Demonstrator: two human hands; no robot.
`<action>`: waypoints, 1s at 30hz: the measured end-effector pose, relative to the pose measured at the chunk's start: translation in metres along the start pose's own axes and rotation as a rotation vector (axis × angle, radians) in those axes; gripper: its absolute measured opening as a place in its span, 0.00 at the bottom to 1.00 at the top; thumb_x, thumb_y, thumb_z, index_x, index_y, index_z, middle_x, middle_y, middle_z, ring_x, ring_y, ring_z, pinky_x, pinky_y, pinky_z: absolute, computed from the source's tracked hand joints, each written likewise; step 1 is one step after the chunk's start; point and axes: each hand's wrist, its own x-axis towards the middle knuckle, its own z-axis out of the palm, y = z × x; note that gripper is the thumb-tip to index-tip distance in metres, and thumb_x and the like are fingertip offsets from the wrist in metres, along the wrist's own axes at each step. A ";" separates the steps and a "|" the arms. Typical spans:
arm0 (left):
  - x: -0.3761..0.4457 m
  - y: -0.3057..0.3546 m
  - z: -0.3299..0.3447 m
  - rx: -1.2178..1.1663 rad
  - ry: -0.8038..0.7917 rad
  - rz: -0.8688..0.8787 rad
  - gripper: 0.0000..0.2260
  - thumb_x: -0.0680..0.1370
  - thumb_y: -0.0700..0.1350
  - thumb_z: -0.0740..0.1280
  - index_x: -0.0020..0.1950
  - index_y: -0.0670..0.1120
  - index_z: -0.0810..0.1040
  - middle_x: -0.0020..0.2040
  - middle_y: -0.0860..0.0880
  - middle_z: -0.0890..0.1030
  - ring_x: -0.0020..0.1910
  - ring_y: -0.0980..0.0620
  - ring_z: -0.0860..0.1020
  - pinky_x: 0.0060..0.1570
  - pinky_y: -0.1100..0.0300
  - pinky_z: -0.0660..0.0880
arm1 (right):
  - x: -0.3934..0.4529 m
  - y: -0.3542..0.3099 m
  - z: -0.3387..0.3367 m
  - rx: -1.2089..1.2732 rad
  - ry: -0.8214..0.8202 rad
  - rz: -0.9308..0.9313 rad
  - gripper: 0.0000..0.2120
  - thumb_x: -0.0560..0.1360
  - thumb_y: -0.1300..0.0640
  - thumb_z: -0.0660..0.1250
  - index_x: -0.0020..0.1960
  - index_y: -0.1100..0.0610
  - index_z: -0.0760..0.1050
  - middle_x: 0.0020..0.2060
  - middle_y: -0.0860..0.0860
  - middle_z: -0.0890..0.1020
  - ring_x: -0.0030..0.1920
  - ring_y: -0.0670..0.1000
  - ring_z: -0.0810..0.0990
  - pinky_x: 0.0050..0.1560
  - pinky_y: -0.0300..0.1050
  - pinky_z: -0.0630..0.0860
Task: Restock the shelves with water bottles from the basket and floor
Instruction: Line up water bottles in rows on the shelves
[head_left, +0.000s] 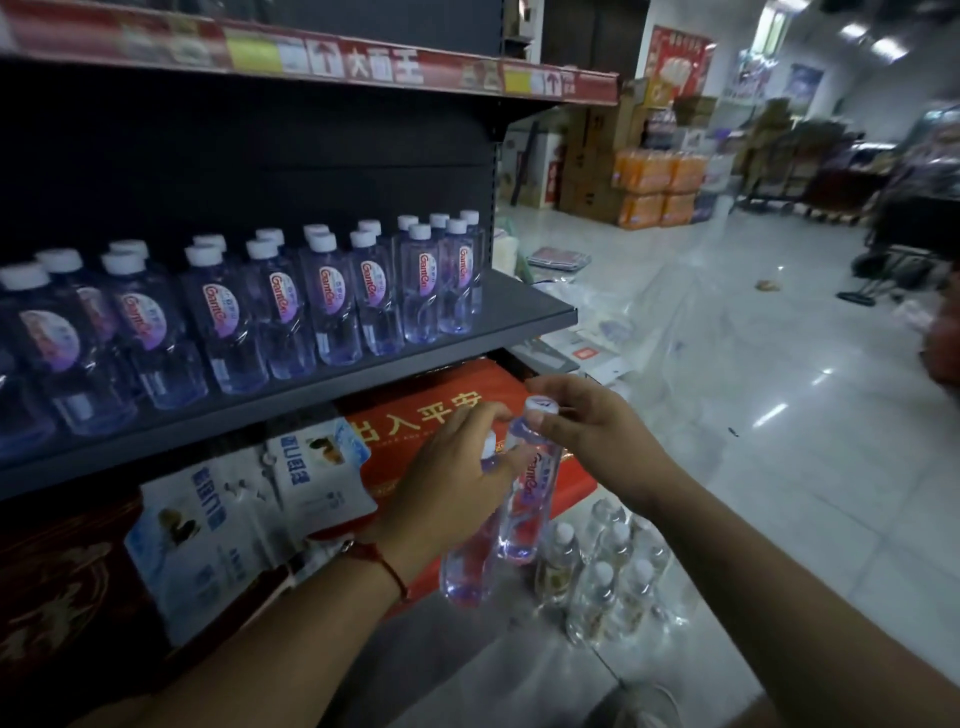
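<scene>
we saw the left hand (457, 467) and right hand (587, 436) each gripping a water bottle (524, 499) near the shelf (311, 384).

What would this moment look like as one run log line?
left hand: holds bottle | right hand: holds second bottle | shelf: stocked, right end bare
</scene>
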 end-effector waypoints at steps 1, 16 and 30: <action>0.002 -0.001 0.000 0.018 -0.022 -0.008 0.21 0.78 0.61 0.67 0.69 0.57 0.71 0.66 0.56 0.74 0.62 0.56 0.74 0.58 0.57 0.74 | 0.002 -0.001 -0.003 0.014 0.008 0.003 0.13 0.77 0.59 0.71 0.61 0.56 0.78 0.49 0.51 0.85 0.51 0.51 0.84 0.47 0.39 0.78; 0.034 0.002 -0.003 -0.282 0.165 -0.033 0.13 0.68 0.60 0.76 0.48 0.56 0.84 0.44 0.56 0.83 0.45 0.61 0.81 0.45 0.60 0.78 | 0.014 -0.001 -0.003 0.257 -0.169 0.058 0.24 0.75 0.53 0.73 0.69 0.52 0.72 0.60 0.53 0.82 0.61 0.52 0.82 0.61 0.48 0.78; 0.052 0.013 -0.037 -0.561 0.406 -0.304 0.11 0.77 0.57 0.71 0.57 0.56 0.81 0.52 0.60 0.81 0.49 0.62 0.79 0.46 0.65 0.74 | -0.004 0.048 0.021 0.664 -0.396 0.531 0.27 0.66 0.58 0.74 0.64 0.60 0.75 0.56 0.58 0.82 0.56 0.58 0.82 0.65 0.60 0.74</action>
